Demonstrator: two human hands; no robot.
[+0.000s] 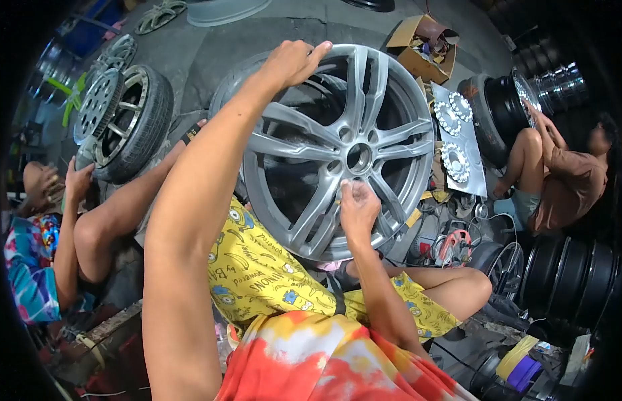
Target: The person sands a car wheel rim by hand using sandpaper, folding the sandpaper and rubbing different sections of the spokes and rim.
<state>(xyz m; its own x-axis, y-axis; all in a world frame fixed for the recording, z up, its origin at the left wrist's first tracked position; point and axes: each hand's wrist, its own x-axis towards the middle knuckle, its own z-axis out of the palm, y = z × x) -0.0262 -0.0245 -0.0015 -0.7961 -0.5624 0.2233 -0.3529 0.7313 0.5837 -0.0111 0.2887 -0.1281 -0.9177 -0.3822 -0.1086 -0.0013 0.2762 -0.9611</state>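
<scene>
A silver-grey alloy wheel rim (364,93) with paired spokes leans in front of me, its face toward me. My left hand (296,63) is closed over its upper edge, the thumb pointing right. Just below the centre hole, my right hand (360,206) is pinched against a spoke near the hub. Whatever those fingers hold is hidden or too small to name. Behind the rim, a dark round shape shows between the spokes.
At left a person handles a round drilled wheel part (97,105) beside a tyred wheel (138,127). Another person sits at right by a dark wheel (505,100). A cardboard box (418,50), silver ring-shaped parts (455,162), a red power tool (453,246) and stacked black rims (568,281) surround me.
</scene>
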